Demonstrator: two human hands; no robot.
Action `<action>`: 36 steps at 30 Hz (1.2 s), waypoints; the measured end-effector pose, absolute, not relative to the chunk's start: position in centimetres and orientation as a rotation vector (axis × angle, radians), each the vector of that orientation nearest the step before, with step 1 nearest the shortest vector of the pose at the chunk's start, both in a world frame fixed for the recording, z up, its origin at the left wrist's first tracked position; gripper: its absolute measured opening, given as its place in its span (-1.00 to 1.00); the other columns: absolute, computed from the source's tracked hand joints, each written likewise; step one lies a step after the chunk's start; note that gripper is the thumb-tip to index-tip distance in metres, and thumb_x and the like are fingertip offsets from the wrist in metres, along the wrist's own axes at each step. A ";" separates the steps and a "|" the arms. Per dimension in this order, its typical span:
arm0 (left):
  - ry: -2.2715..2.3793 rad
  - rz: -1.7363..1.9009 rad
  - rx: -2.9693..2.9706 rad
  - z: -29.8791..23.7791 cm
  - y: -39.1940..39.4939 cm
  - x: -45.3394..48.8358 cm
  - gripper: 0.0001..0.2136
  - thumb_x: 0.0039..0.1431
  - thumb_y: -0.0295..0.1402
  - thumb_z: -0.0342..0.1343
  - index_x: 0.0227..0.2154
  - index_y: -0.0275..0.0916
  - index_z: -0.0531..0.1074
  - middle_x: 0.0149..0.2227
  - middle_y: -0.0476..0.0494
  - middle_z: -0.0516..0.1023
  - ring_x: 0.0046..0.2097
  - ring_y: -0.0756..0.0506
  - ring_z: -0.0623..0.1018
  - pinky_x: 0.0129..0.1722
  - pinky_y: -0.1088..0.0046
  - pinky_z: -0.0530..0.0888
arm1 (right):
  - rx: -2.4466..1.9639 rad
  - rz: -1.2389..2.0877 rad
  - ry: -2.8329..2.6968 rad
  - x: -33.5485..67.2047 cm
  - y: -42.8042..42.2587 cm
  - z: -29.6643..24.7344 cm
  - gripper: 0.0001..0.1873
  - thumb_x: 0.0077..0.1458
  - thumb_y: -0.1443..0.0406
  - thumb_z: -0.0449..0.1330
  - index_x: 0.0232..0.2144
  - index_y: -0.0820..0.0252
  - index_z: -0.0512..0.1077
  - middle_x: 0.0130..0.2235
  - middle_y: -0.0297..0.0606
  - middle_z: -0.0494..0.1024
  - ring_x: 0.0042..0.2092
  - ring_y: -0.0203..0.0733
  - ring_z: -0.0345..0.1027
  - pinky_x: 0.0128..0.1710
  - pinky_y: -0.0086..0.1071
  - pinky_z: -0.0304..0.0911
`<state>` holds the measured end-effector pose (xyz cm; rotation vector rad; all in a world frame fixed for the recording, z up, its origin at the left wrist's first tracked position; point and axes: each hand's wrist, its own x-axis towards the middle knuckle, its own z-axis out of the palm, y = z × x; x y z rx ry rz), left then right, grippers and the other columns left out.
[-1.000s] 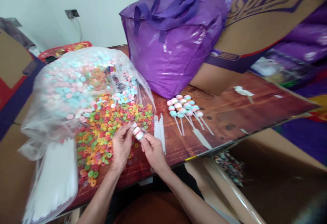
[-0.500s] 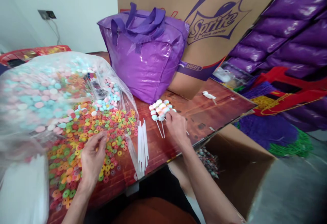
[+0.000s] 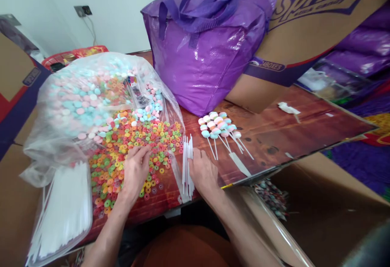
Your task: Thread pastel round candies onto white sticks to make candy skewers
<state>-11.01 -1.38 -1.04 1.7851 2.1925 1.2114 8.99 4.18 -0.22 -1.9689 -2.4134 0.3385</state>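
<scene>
My left hand [image 3: 136, 173] hovers low over a spread of colourful ring-shaped gummy candies [image 3: 118, 173], its thumb and fingers pinched together. Whatever is between those fingertips is too small to make out. At the small bundle of white lollipop sticks [image 3: 186, 165], my right hand [image 3: 204, 171] has its fingers curled onto the sticks at the right side. To the right of it lies a row of finished skewers, marshmallows [image 3: 217, 124] stacked on white sticks. Pastel marshmallows [image 3: 81, 104] fill a clear plastic bag [image 3: 45, 137] behind the gummies.
A big purple bag [image 3: 204, 55] stands at the back against a printed cardboard box [image 3: 304, 43]. A pack of white sticks [image 3: 65, 206] lies front left. An open carton [image 3: 319, 202] sits below the table's right edge. White scraps [image 3: 288, 108] lie on the table [image 3: 323, 124].
My right hand has left the marshmallow skewers and moved left to the loose white sticks. My left hand stays pinched over the gummy rings. The view has shifted.
</scene>
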 end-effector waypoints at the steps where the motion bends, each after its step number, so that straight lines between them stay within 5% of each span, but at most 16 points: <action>1: 2.186 1.183 1.829 -1.1 -1.1 -10.9 -0.79 0.29 -0.36 0.03 -0.19 -0.18 0.58 -0.25 -0.16 0.58 -0.24 -0.11 0.55 -0.18 0.35 0.48 | -1.988 0.344 -2.430 8.7 4.1 -0.2 -0.82 0.31 0.36 0.03 -0.11 0.25 0.38 -0.13 -0.07 0.51 -0.20 -0.08 0.51 -0.38 -0.37 0.20; 12: 2.206 0.891 2.063 -1.1 4.4 -11.4 -0.79 0.25 -0.45 0.02 -0.28 -0.15 0.58 -0.29 -0.18 0.49 -0.18 -0.16 0.49 -0.14 0.34 0.43 | -2.031 0.417 -2.446 7.7 4.3 -0.3 -0.83 0.28 0.44 -0.03 -0.15 0.28 0.33 -0.16 -0.04 0.52 -0.21 -0.01 0.57 -0.42 -0.35 0.24; 21: 2.510 0.913 1.904 1.5 12.6 -15.2 -0.71 0.23 -0.42 0.03 -0.05 -0.23 0.54 -0.14 -0.35 0.50 -0.09 -0.33 0.51 -0.13 0.20 0.43 | -2.036 0.500 -2.346 8.0 4.8 -0.6 -0.90 0.27 0.42 0.01 -0.22 0.24 0.32 -0.15 -0.11 0.52 -0.24 -0.11 0.54 -0.50 -0.40 0.06; 30: 2.612 0.231 2.048 1.9 15.5 -16.0 -0.71 0.20 -0.48 -0.02 -0.11 -0.25 0.55 -0.16 -0.37 0.56 -0.04 -0.33 0.49 -0.18 0.24 0.43 | -1.800 0.440 -2.222 9.1 4.5 -2.8 -0.89 0.26 0.37 0.01 -0.34 0.16 0.28 -0.39 -0.27 0.50 -0.40 -0.18 0.45 -0.52 -0.42 -0.08; 36: 2.573 0.155 2.032 3.2 14.8 -16.5 -0.67 0.24 -0.42 -0.07 -0.03 -0.24 0.53 -0.16 -0.31 0.59 -0.07 -0.29 0.54 -0.16 0.27 0.40 | -1.652 0.365 -2.122 9.4 4.4 -4.0 -0.84 0.25 0.32 -0.03 -0.38 0.14 0.27 -0.45 -0.29 0.50 -0.47 -0.19 0.41 -0.53 -0.41 -0.10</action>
